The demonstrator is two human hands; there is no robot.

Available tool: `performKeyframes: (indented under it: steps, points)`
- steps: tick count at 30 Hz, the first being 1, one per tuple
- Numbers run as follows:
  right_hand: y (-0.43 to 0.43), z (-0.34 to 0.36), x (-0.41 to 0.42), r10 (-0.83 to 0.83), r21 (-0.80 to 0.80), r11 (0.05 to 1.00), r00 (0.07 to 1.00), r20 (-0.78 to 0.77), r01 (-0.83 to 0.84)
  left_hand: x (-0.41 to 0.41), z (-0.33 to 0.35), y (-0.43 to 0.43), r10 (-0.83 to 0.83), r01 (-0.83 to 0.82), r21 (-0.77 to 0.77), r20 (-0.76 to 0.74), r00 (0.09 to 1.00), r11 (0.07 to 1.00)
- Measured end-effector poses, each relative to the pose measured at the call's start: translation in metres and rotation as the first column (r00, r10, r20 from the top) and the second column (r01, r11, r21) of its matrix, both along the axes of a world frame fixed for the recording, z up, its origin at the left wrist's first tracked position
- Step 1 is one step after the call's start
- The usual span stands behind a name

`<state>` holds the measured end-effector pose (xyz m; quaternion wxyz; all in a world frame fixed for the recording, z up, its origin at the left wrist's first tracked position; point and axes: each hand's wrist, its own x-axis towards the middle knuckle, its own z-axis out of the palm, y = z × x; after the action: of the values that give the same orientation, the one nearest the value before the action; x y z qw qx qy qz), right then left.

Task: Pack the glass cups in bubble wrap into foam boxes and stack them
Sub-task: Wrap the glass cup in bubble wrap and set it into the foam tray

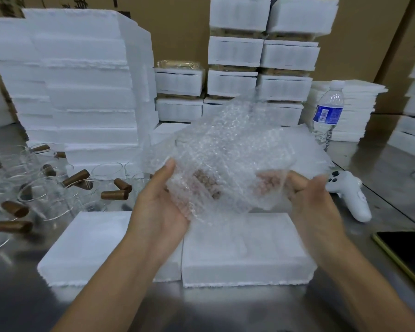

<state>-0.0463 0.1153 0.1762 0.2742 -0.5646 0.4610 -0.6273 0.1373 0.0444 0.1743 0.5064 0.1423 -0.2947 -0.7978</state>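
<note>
Steel table [22, 295], packed foam boxes [235, 53] stacked behind: left hand [158, 207] and right hand [307, 195] clutch bubble wrap [225, 149], seemingly round a cup, above another foam box [247, 250]; loose glass cups [46, 197] leftward await.

Bench [381, 168]: grey brushed metal, spanning the whole foreground and picking up soft, diffuse glare. Back wall [177, 27]: brown cardboard panels, standing upright and closing off the far side, with vertical seams showing. Sundries lying on the bench's right side: water bottle [328, 111], white controller [350, 195], dark phone [407, 252].
</note>
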Motion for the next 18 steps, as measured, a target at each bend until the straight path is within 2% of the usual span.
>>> performKeyframes:
  steps: [1,3,4,6,10,13,18]
  points:
    - [0.002,-0.001,-0.001,0.012,-0.018,1.0,0.991,-0.13,-0.014,0.002,0.0,-0.001,0.001,-0.001,0.005,-0.01,1.0,1.0]
    - [0.001,-0.007,-0.003,-0.178,-0.062,0.984,0.886,-0.428,0.168,0.003,-0.001,-0.004,0.006,-0.004,0.049,-0.043,0.999,0.999]
    - [-0.001,-0.009,-0.002,-0.254,-0.116,0.967,0.842,-0.475,0.226,0.004,-0.002,-0.006,0.003,0.001,0.063,-0.051,0.999,0.998]
    - [-0.002,-0.01,-0.003,-0.371,-0.208,0.927,0.835,-0.406,0.311,0.003,-0.002,-0.006,0.005,-0.004,0.035,-0.026,1.0,0.999]
    - [-0.003,-0.005,-0.01,-0.512,-0.228,0.854,0.832,-0.211,0.468,0.004,-0.001,-0.008,0.034,-0.024,-0.115,0.089,0.995,0.993]
    - [-0.003,-0.003,-0.012,-0.51,-0.2,0.854,0.849,-0.14,0.48,0.004,0.0,-0.009,0.013,0.016,-0.191,0.149,0.989,0.981]
    - [-0.002,0.002,-0.015,-0.37,-0.205,0.899,0.921,0.12,0.387,0.003,-0.005,-0.011,0.024,0.043,-0.269,0.242,0.97,0.962]
